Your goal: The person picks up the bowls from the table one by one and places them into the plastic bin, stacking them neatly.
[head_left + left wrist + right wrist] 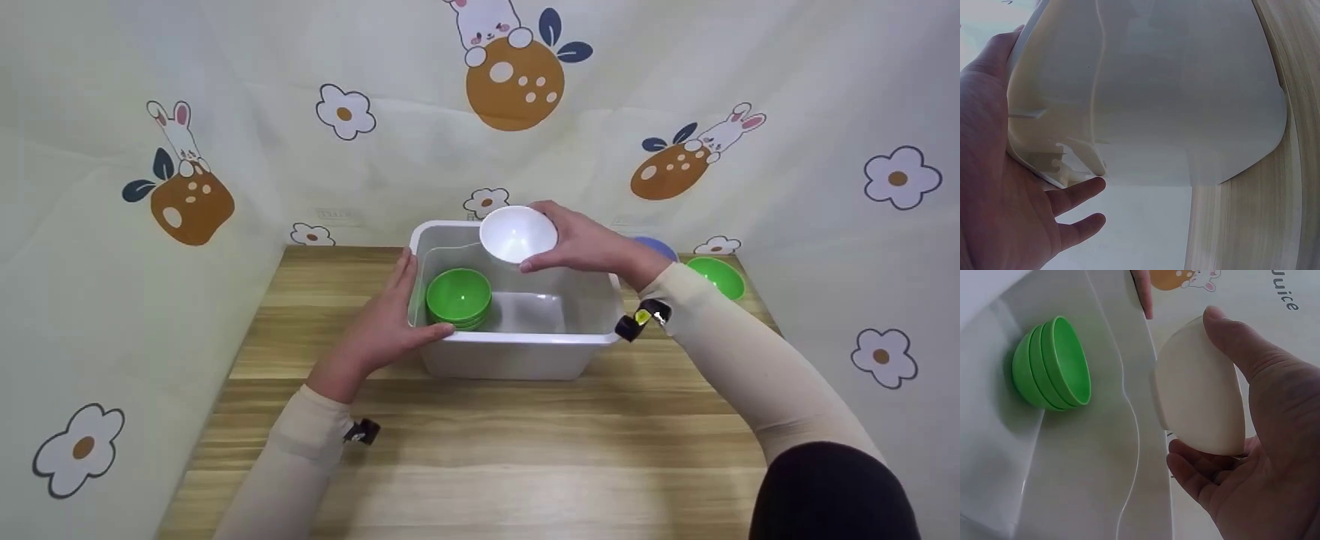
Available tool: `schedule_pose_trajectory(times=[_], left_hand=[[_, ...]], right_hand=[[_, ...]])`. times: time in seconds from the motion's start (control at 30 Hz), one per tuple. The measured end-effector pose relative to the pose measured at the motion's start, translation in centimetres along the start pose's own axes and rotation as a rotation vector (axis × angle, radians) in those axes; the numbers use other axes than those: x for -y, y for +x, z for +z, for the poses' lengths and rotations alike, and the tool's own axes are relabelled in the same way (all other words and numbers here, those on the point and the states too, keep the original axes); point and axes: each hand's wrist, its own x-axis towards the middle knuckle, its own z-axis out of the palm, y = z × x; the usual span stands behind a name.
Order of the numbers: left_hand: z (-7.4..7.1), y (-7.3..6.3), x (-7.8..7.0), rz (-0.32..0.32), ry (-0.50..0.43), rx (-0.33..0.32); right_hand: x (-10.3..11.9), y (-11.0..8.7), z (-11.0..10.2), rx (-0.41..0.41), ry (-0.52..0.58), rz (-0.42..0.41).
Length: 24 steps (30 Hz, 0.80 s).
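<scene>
A white bowl [517, 234] is held up over the back of a light grey plastic bin [517, 356], its hollow facing the head camera. My right hand [585, 238] pinches its rim and side, thumb on one edge and fingers round the other, as the right wrist view shows. Inside the bin, a stack of green bowls [459, 296] stands at the left end. My left hand [382, 322] rests against the bin's near left corner, thumb along the front rim and fairly straight fingers along the left side. The left wrist view shows the bin's outside [1151, 101].
To the right of the bin, partly behind my right arm, are a blue bowl [657, 247] and a green bowl [716, 277]. The bin stands on a wood-grain table [510, 465], with patterned cloth walls [405, 165] at the back and sides.
</scene>
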Motion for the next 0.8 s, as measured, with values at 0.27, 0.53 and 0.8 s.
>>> schedule_pose_trajectory(times=[0.27,0.53,0.8], left_hand=[[0.0,0.0,0.0,0.001,0.000,-0.005],[0.0,-0.1,-0.3,0.003,-0.002,-0.005],[0.0,-0.1,-0.3,0.011,-0.008,-0.007]], right_hand=[[1.0,1.5,0.8,0.044,-0.016,-0.029],[1.4,3.3,1.6,0.094,-0.023,-0.085],[1.5,4.5,2.7,0.115,-0.060,-0.124]])
